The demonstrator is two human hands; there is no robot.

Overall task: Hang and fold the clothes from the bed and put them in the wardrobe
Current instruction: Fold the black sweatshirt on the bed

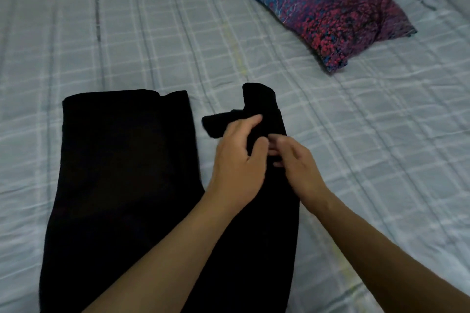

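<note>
A black garment [119,180], which looks like trousers, lies spread on the bed, its left leg flat and wide. The right leg [264,109] is narrower, and its far end is bunched and partly turned over. My left hand [236,160] grips the fabric of that leg near its end, thumb and fingers pinching a fold. My right hand [297,162] meets it from the right, fingertips closed on the same fabric. Both forearms cross over the lower part of the garment.
The bed [127,33] is covered with a pale grey-blue checked sheet. A pillow [328,10] with a blue, purple and red pattern lies at the upper right. No wardrobe or hanger is in view.
</note>
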